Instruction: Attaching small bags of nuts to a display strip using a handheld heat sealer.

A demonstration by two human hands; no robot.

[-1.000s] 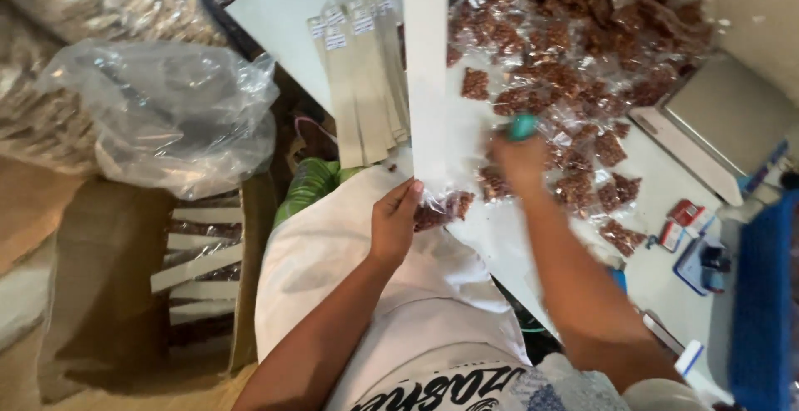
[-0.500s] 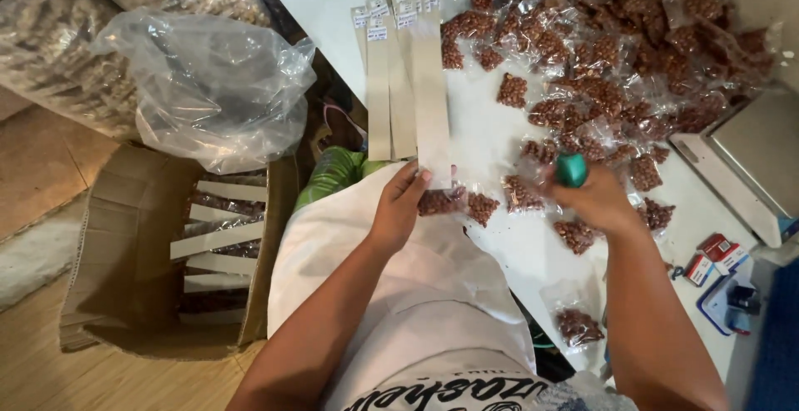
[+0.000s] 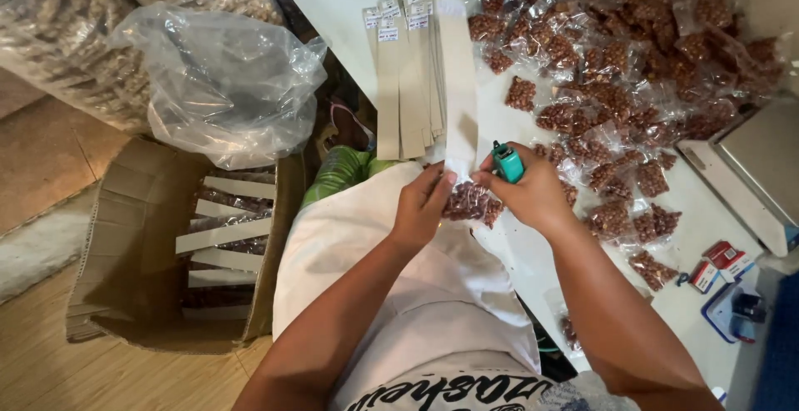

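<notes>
Since half a second back: both hands drawn together at the near table edge, right hand no longer out among the packets but brought in beside the left. Head view, the only one: left hand (image 3: 423,205) pinching the near end of a long white paper strip (image 3: 457,70) together with a small clear packet of brown nuts (image 3: 471,202), thumb and fingers closed on both. Right hand (image 3: 533,195) clenched around a small teal stapler (image 3: 507,161), just right of the packet and touching it from that side, stapler nose pointing toward the strip's end. Strip's long axis running straight away from the hands across the white table (image 3: 341,3), far end well beyond them; packet at its near end, directly between the two hands, left hand nearer. Further strips (image 3: 399,78) fanned just left of that strip, ahead of the left hand. Heap of filled nut packets (image 3: 632,61) ahead and right of the right hand. Clear plastic bag (image 3: 225,86) and open cardboard box (image 3: 133,286) holding finished strips well left of the left hand, on the floor.
</notes>
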